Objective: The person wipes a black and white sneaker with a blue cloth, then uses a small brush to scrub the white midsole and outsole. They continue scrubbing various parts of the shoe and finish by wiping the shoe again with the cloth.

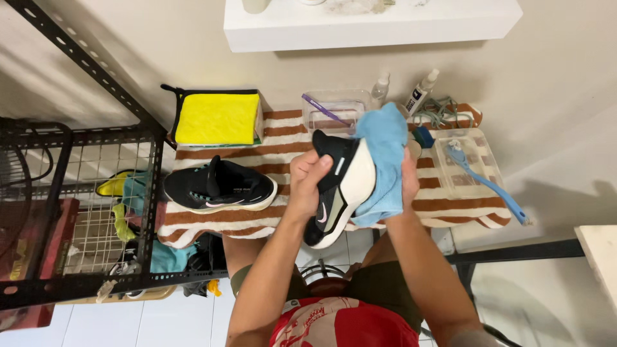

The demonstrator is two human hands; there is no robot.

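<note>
Where the beige wall meets the small counter point(450, 205), we see a brown-and-white striped towel point(283, 132) spread over the top, a white shelf point(373, 26) above it and pale floor tiles below. To our left stands a black wire rack point(83, 193) stuffed with rags. On the towel lie a second black sneaker point(218, 186) on its side, a yellow cloth point(217, 119), a clear tub point(334, 112) with a purple toothbrush, two small bottles, and a clear tray point(469, 160) under a blue long-handled brush point(488, 183). Above the counter's front edge, our left hand point(307, 180) has its grip clamped on the black sneaker point(337, 189), sole turned right. Our right hand point(408, 180) is closed on a blue cloth point(385, 160) pressed to that white sole, the cloth hiding its fingers.
</note>
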